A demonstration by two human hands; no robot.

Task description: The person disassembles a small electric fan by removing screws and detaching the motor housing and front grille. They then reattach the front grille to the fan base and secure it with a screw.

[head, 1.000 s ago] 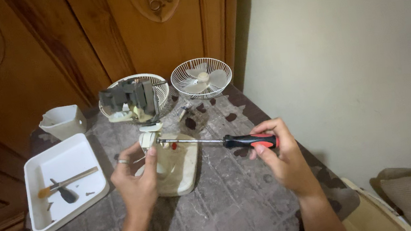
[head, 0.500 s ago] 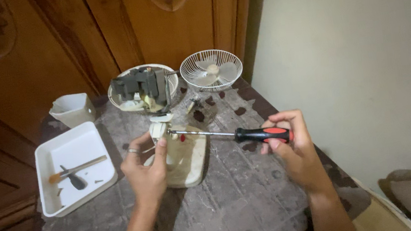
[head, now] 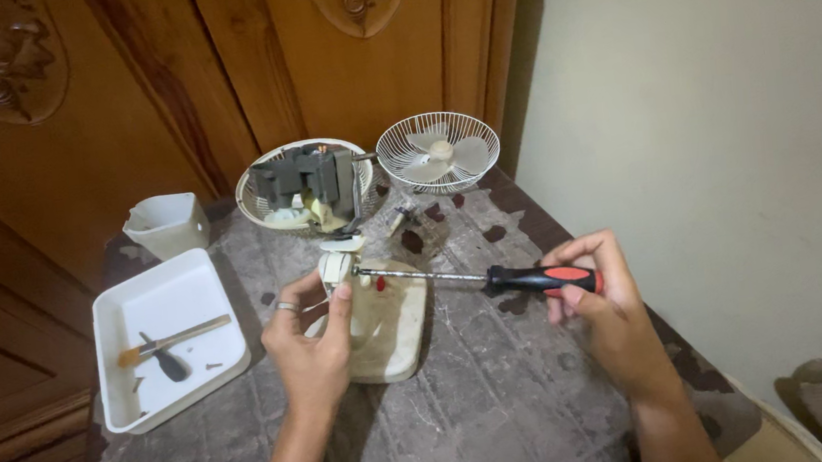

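My left hand [head: 311,341] grips the neck of a cream plastic fan base [head: 385,329] that lies on the worn table [head: 509,412]. A ring shows on one finger. My right hand [head: 604,308] holds a screwdriver [head: 496,277] by its red and black handle. Its long metal shaft runs left, and the tip meets the white top of the base near my left thumb.
Behind the base stand a wire grille holding the dark fan motor [head: 304,186] and a second grille with the fan blade [head: 439,153]. A white tray [head: 172,304] with a brush and small screws lies at left, a small white cup [head: 167,222] behind it. A wooden door is at the back and a wall at right.
The view has shifted a little, so everything sits lower and more to the right in frame. Both hands keep their hold; the screwdriver tip stays at the top of the base.
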